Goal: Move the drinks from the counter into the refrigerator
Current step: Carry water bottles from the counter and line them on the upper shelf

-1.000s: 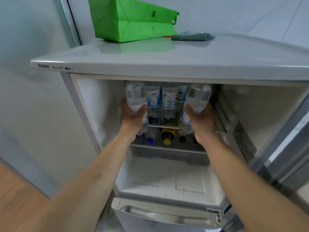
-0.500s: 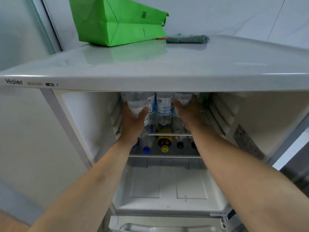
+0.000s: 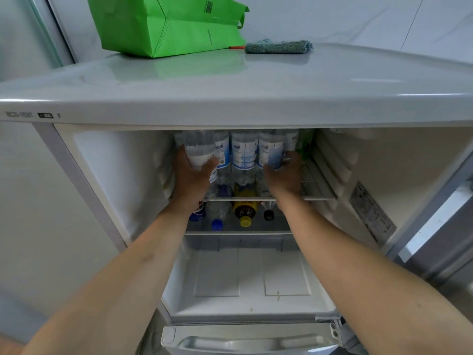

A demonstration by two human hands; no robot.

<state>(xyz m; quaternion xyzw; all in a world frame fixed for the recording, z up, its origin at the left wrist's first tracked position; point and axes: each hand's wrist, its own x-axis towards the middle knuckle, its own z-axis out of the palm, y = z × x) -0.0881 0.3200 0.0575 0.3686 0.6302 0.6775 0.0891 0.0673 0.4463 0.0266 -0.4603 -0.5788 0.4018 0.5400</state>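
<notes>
Clear plastic water bottles [image 3: 244, 152] stand in a row on the white refrigerator's wire shelf [image 3: 316, 187]; left hand [image 3: 192, 175] grips the leftmost bottle [image 3: 201, 151], right hand [image 3: 285, 175] grips another [image 3: 271, 152].

The refrigerator's front top edge [image 3: 230, 108] carries, near its left corner, a blurred model code, a small dark badge and the letter "F". Print on the water bottle labels [image 3: 244, 152], the green bag [image 3: 166, 24] and the inner-wall sticker [image 3: 371, 213] is too small to read.

Soft even daylight, dim fridge interior, wide-angle edge bending.
</notes>
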